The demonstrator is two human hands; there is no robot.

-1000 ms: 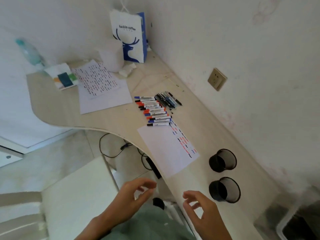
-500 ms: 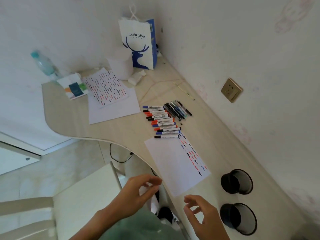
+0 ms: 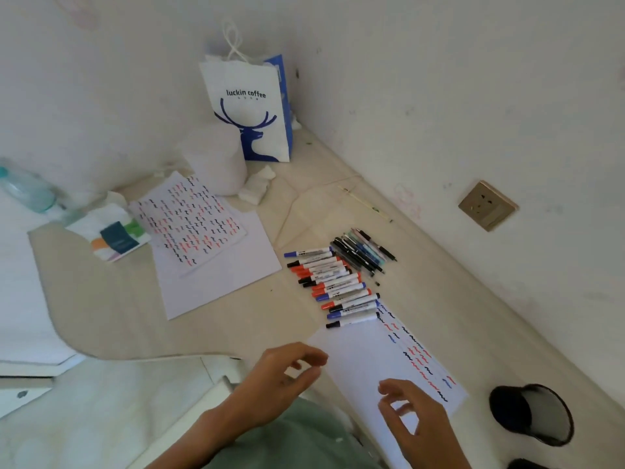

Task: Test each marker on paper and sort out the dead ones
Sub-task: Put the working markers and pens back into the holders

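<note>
- Nearest, the left hand [image 3: 287, 377] hangs off the counter's [image 3: 101, 299] front edge, fingers loosely curled and apart, holding nothing.
- The right hand [image 3: 416, 421] hovers over the near end of the test sheet [image 3: 365, 360], fingers likewise loose and empty.
- That sheet lies along the front edge of the counter; short red, blue and black squiggles run down the side of it nearer the wall, while the rest is blank.
- At the counter's right end a black mesh cup [image 3: 534, 414] lies near the sheet's corner; a second one barely shows at the bottom edge of the view.
- Just past the sheet's far end lies the row of capped markers [image 3: 334, 286], side by side, the closest one touching the paper. A cluster of thinner pens [image 3: 362, 252] sits beside them, towards the wall.
- Judgement: this is the pause between tests, with no marker in hand. Next comes reaching forward to the row, taking one marker, uncapping it and drawing on the blank part.
- Farther off lie a fully scribbled sheet [image 3: 189, 218] on blank paper and, in the corner, a coffee bag [image 3: 247, 110].
</note>
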